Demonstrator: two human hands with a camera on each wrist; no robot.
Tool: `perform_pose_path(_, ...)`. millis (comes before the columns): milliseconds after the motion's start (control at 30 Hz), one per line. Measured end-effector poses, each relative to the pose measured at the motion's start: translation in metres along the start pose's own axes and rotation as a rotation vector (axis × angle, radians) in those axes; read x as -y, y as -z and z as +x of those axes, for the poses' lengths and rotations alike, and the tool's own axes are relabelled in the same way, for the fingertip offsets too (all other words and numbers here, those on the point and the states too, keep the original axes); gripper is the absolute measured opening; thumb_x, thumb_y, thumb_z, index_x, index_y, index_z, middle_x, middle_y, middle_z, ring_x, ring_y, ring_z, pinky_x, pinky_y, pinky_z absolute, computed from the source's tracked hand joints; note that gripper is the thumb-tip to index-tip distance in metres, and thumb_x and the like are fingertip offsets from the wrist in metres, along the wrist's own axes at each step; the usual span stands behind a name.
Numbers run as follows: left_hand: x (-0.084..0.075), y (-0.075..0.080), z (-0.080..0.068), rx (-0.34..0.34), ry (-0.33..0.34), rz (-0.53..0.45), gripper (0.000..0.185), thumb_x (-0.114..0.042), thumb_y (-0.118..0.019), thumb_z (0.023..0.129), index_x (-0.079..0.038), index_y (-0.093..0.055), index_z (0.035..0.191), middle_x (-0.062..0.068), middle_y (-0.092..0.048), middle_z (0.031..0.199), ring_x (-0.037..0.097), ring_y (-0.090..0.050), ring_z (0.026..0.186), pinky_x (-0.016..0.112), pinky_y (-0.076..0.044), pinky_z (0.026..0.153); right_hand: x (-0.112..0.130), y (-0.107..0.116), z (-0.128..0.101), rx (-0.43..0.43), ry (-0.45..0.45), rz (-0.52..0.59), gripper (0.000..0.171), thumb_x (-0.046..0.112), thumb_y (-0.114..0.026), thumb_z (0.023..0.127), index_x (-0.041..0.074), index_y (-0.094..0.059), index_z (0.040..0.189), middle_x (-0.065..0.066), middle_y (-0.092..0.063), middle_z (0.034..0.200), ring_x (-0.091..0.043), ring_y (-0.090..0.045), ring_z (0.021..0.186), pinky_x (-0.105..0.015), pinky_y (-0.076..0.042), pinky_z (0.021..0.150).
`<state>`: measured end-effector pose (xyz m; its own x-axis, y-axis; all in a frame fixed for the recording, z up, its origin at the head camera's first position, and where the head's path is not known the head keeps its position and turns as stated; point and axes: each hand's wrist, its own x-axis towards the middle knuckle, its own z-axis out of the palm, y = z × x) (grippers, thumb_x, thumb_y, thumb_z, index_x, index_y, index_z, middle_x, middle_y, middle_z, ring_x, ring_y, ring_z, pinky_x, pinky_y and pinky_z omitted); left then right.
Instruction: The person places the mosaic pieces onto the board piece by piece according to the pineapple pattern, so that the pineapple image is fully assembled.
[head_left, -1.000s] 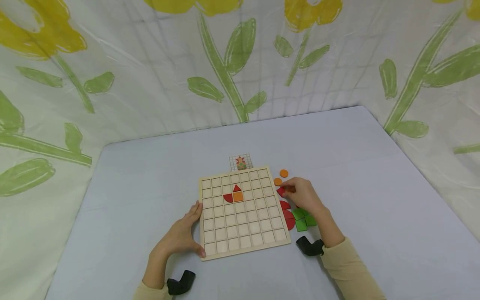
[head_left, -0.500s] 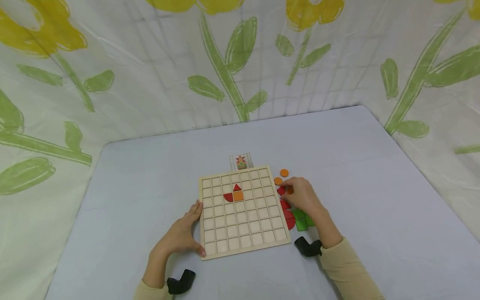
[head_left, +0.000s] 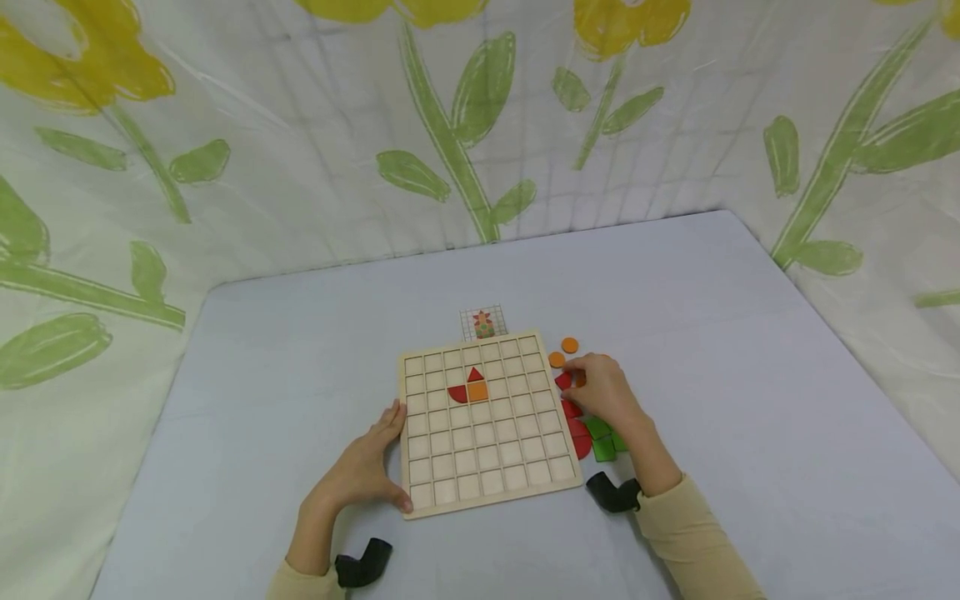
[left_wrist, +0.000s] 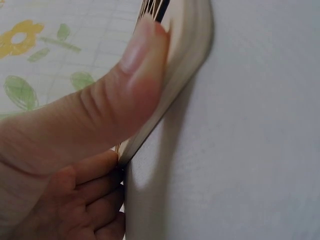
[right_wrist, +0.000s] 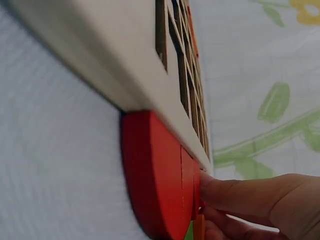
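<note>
In the head view, your left hand [head_left: 363, 467] is spread wide, its thumb on the near left corner and its fingers along the left edge of the square, pale wooden grid board [head_left: 487, 483]. Set in the board are a red triangle [head_left: 476, 376], an orange square [head_left: 477, 391] and a red quarter-circle [head_left: 458, 393]. Your right hand [head_left: 606, 393] pinches a small red piece [head_left: 563, 381] just off the board's right edge, thumb and finger nearly together. Near it lie two round orange discs [head_left: 570, 345], curved red pieces [head_left: 577, 437] and flat green pieces [head_left: 602, 448].

In the left wrist view, your thumb presses the board's rim, fingers farther along.

In the right wrist view, the curved red pieces hide much of your fingertips, so whether the small piece is lifted is hard to tell.
</note>
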<state>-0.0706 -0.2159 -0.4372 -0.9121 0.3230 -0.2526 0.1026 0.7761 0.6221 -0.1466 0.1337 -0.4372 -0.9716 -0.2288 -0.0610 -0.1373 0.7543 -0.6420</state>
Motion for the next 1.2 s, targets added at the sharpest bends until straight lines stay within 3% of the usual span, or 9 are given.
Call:
perform_pose_path(167, 0.000, 0.000, 0.000, -0.001, -0.003, 0.001, 0.134, -0.024, -0.097, 0.043, 0.010, -0.021, 0.148, 0.024, -0.015, 0.157, 0.044, -0.017, 0.143, 0.062, -0.021, 0.111, 0.002, 0.000, 0.001, -0.004, -0.024, -0.024, 0.026, 0.004, -0.078, 0.077, -0.006, -0.071, 0.100, -0.006, -0.060, 0.075, -0.019, -0.053, 0.070, -0.030, -0.046, 0.059)
perform_pose_path(467, 0.000, 0.000, -0.001, 0.000, -0.008, 0.002, 0.134, -0.024, -0.097, 0.043, 0.010, -0.021, 0.148, 0.024, -0.015, 0.156, 0.044, -0.018, 0.142, 0.063, -0.021, 0.111, 0.010, 0.001, -0.002, -0.045, -0.181, 0.088, 0.035, 0.006, -0.076, 0.077, -0.006, -0.069, 0.109, -0.015, -0.069, 0.094, -0.027, -0.062, 0.087, -0.039, -0.055, 0.071)
perform_pose_path(767, 0.000, 0.000, 0.000, 0.000, -0.005, 0.003, 0.134, -0.025, -0.097, 0.043, 0.010, -0.021, 0.148, 0.024, -0.015, 0.157, 0.044, -0.018, 0.142, 0.061, -0.021, 0.111, 0.026, -0.011, -0.001, -0.023, -0.139, 0.254, 0.034, 0.002, -0.077, 0.076, -0.008, -0.069, 0.108, -0.017, -0.071, 0.097, -0.029, -0.067, 0.091, -0.036, -0.057, 0.074)
perform_pose_path(1000, 0.001, -0.001, 0.001, -0.003, -0.006, -0.002, 0.134, -0.024, -0.097, 0.043, 0.010, -0.022, 0.148, 0.024, -0.016, 0.156, 0.044, -0.018, 0.142, 0.062, -0.021, 0.111, 0.044, -0.033, 0.005, 0.008, -0.118, 0.261, 0.034, 0.005, -0.082, 0.074, -0.002, -0.071, 0.105, -0.010, -0.071, 0.094, -0.024, -0.068, 0.088, -0.034, -0.057, 0.076)
perform_pose_path(1200, 0.001, -0.001, 0.001, -0.001, -0.001, -0.003, 0.135, -0.024, -0.097, 0.043, 0.009, -0.021, 0.149, 0.023, -0.015, 0.157, 0.044, -0.017, 0.143, 0.062, -0.021, 0.111, 0.058, -0.048, 0.013, 0.018, -0.070, 0.204, 0.033, 0.005, -0.083, 0.073, -0.002, -0.071, 0.104, -0.008, -0.070, 0.090, -0.020, -0.065, 0.083, -0.032, -0.055, 0.072)
